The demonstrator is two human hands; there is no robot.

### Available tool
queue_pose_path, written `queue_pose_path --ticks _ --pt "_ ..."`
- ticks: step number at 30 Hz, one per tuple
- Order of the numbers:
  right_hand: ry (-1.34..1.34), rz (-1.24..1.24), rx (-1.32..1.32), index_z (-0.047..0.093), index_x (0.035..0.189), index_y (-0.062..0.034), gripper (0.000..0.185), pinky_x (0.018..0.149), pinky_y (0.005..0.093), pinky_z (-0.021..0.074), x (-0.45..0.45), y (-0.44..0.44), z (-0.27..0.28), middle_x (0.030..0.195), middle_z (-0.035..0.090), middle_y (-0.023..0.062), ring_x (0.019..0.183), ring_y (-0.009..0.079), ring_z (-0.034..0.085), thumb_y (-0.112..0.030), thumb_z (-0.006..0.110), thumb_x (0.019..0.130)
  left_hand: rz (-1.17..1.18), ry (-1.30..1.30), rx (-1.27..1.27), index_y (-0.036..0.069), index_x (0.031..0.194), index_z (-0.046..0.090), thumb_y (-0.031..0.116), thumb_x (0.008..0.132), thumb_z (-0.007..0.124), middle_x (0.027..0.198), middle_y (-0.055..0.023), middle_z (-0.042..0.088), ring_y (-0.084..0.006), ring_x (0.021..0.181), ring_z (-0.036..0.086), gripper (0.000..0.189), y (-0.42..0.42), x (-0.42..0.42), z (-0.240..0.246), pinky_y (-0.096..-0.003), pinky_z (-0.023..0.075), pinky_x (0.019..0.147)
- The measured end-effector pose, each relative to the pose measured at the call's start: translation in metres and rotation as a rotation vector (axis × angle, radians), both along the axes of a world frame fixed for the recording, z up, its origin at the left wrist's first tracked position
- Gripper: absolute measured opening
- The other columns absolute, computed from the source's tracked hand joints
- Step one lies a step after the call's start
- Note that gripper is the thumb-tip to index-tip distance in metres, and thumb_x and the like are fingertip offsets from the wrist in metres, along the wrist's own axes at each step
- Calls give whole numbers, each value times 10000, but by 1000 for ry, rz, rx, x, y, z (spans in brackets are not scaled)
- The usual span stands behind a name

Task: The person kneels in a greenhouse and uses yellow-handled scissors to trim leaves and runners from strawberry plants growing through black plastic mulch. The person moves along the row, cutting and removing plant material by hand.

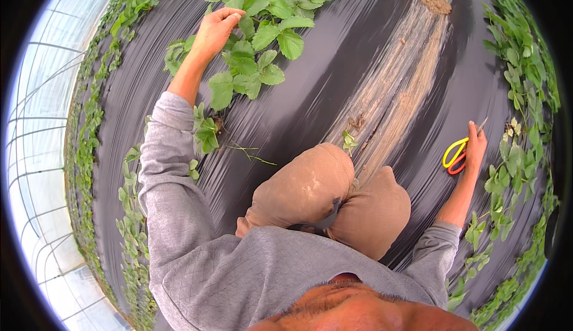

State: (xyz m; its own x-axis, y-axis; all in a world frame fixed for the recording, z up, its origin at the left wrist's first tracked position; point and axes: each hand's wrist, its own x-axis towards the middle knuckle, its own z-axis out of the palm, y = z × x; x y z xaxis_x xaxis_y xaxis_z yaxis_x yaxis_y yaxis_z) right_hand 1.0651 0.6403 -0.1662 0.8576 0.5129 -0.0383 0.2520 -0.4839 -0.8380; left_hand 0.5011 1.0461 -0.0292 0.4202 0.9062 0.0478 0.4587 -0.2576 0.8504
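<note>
My left hand [218, 30] reaches to the edge of a leafy strawberry plant [268, 36]. Its thumb and fingers are pinched together at the foliage; exactly which leaf or stem they grip is hidden. Scissors with one yellow and one red handle loop [455, 155] are in my right hand [476, 145], held out to the side over black plastic mulch [456, 107]. Their metal tip points away from me, apart from the plants on the right. A smaller strawberry plant [207, 135] grows from a planting hole beside my left forearm.
Between the mulched beds runs a soil-streaked furrow [394, 89], with a clod of soil [433, 0] farther along. Cut green stems [253, 154] and a loose leaf sprig [349, 141] lie near my knees. Strawberry rows [515, 165] flank me; a greenhouse wall [40, 120] curves at left.
</note>
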Motion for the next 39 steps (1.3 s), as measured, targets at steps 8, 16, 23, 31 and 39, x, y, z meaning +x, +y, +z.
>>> queue_pose_path --ticks 8,16,23,31,39 --pt "99 -40 149 682 967 -45 386 499 229 327 -1 -9 3 662 473 -45 542 45 425 -422 694 883 -654 697 445 19 1142 661 208 941 557 1134 -194 660 -389 1056 612 294 -114 92 -27 -430 492 914" --pt "109 0 136 687 984 -44 505 510 220 336 5 -5 -9 645 435 -50 522 46 414 -531 683 852 -231 876 567 44 1261 610 223 945 465 1132 -273 645 -425 1058 615 391 -27 79 -36 -453 489 930" --pt "57 45 135 675 973 -81 502 527 205 314 15 -6 -22 675 419 -62 547 31 398 -565 686 839 -91 601 6 27 1362 551 248 977 534 1220 -125 669 -227 1146 613 444 17 75 -15 -342 464 953" --pt "59 22 121 687 1041 -71 533 529 212 310 9 -4 -18 679 409 -63 553 30 392 -566 681 846 -107 614 -50 17 1355 557 240 980 543 1264 -97 642 -209 1174 591 437 19 72 -21 -356 431 1007" --pt "-27 22 61 690 1113 -79 551 550 218 323 8 -5 -20 709 415 -52 579 34 405 -570 650 866 -464 1022 433 33 1148 646 177 879 588 1077 -163 698 -339 1062 623 311 66 28 -64 -433 490 884"
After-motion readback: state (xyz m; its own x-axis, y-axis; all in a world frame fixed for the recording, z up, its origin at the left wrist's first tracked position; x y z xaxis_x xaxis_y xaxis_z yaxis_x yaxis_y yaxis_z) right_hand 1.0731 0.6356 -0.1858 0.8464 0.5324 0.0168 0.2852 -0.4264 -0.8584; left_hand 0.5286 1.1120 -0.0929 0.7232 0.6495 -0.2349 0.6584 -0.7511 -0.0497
